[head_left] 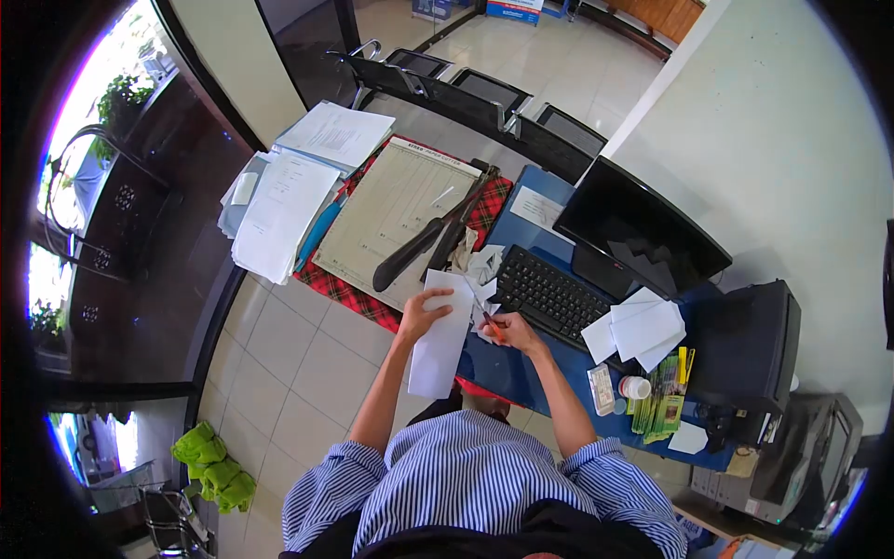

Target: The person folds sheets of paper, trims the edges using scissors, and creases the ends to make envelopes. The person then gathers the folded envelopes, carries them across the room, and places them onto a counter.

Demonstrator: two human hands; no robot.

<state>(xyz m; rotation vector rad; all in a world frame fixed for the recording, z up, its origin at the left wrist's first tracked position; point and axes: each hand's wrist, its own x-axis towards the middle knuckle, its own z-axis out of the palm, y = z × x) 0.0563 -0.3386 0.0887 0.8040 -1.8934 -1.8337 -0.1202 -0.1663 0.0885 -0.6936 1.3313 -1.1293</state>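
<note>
A long white sheet of paper (438, 349) lies at the desk's near edge, its lower end over my lap. My left hand (425, 313) rests on it with its fingers closed around the sheet's upper left part. My right hand (510, 332) grips scissors with orange handles (495, 328), whose blades point up and left to the sheet's right edge. Crumpled paper scraps (482, 265) lie just above the scissors. Behind my left hand is a paper cutter (396, 210) with its black handle (407, 253) angled across its right side.
Paper stacks (284, 210) lie at the left. A keyboard (551, 296), a monitor (643, 228), white cards (643, 328), a round container (635, 388), green leaflets (659, 405) and a black printer (736, 345) stand to the right. Chairs (484, 93) are beyond the desk.
</note>
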